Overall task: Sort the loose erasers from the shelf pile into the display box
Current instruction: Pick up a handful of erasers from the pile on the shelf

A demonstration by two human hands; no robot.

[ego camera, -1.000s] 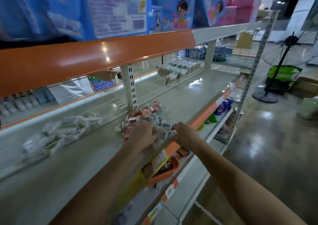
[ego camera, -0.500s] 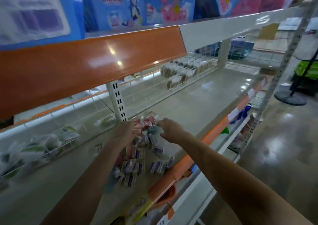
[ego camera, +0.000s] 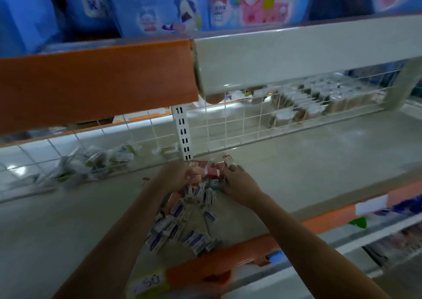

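Grey shelf (orange-edged), wire backing

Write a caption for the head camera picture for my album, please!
Both hands, left and right, dig into a pile of loose erasers on a grey shop shelf.

Loose erasers heaped on a grey shelf

Small wrapped block erasers, mostly white with blue bands and some red or pink ones at the far end, lie jumbled at all angles in a strip from the wire grid back to the shelf's front lip.
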